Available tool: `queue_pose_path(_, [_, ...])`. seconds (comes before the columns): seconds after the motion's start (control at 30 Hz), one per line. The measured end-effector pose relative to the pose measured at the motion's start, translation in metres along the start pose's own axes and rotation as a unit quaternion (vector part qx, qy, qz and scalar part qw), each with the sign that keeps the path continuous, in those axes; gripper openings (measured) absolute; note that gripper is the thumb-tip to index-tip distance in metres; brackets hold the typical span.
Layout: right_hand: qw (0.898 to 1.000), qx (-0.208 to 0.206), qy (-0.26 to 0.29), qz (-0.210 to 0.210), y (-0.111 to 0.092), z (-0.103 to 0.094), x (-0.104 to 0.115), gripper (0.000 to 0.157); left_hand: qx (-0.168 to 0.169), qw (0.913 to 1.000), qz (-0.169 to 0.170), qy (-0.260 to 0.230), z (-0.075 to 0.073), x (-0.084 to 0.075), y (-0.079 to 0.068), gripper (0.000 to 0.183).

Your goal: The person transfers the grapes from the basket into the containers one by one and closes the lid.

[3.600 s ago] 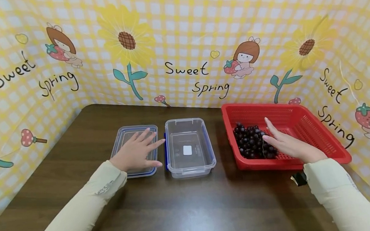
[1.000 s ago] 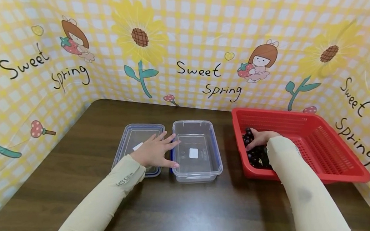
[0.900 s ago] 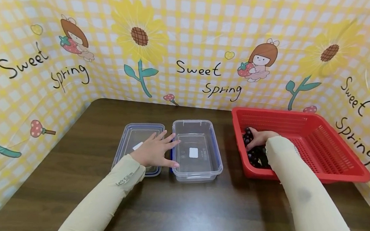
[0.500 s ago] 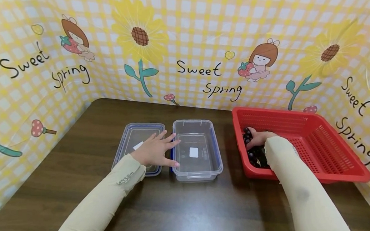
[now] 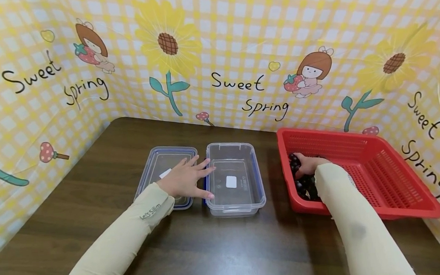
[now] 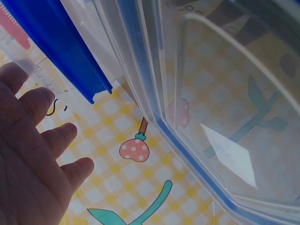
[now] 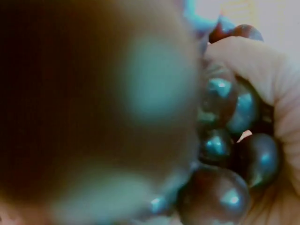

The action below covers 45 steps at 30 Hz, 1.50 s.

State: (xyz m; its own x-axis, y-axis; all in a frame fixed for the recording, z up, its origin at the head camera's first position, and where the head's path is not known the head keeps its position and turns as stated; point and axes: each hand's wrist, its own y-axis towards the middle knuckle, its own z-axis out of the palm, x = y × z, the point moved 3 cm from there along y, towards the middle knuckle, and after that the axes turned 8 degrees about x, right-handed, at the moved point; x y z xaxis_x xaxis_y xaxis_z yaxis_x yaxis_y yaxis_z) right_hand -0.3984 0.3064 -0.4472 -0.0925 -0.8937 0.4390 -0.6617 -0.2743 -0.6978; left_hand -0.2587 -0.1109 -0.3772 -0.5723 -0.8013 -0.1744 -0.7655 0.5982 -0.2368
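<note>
In the head view my left hand hovers with spread fingers above the clear lid, its fingertips over the left edge of a clear plastic food container. In the left wrist view the left hand has nothing in its grasp, close to a blue clip of the container. My right hand is down in the red basket and grips dark grapes. Close up in the right wrist view, several round grapes lie against the curled right hand; a large blurred shape covers the left half.
A brown wooden table bears everything. Behind and at the sides stands a yellow checked cloth with printed flowers and words. The container sits between lid and basket, with a white label on its floor.
Since the earliest frame, my right hand has gone down into the grapes and curled round them. My left hand has shifted slightly right relative to the lid. Little has moved in the last second.
</note>
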Motion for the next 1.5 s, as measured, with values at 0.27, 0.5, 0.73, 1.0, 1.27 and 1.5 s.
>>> queue_pose_path(0.27, [0.999,0.000,0.035,-0.015,-0.033,0.000,0.024,0.105,0.001,1.0000,-0.002,-0.002,-0.003,0.000,0.001,0.087])
queue_pose_path(0.5, [0.997,0.015,-0.010,-0.071,-0.072,0.007,0.055,0.088,0.003,1.0000,-0.003,-0.002,-0.004,0.000,0.002,0.088])
queue_pose_path(0.73, [0.995,0.024,-0.011,-0.098,-0.084,0.008,0.062,0.081,0.006,1.0000,-0.004,0.005,-0.007,-0.001,0.004,0.087])
queue_pose_path(1.0, [0.996,0.023,-0.029,-0.083,-0.089,0.007,0.060,0.080,0.010,0.9999,-0.005,0.002,-0.005,-0.002,0.004,0.087])
queue_pose_path(1.27, [0.997,-0.007,-0.035,-0.075,-0.108,0.003,0.076,0.076,0.005,1.0000,-0.001,0.002,-0.005,0.000,0.004,0.086])
queue_pose_path(1.5, [0.997,-0.020,-0.042,-0.060,-0.116,-0.001,0.075,0.075,0.012,0.9999,-0.004,-0.003,-0.002,-0.001,0.002,0.087])
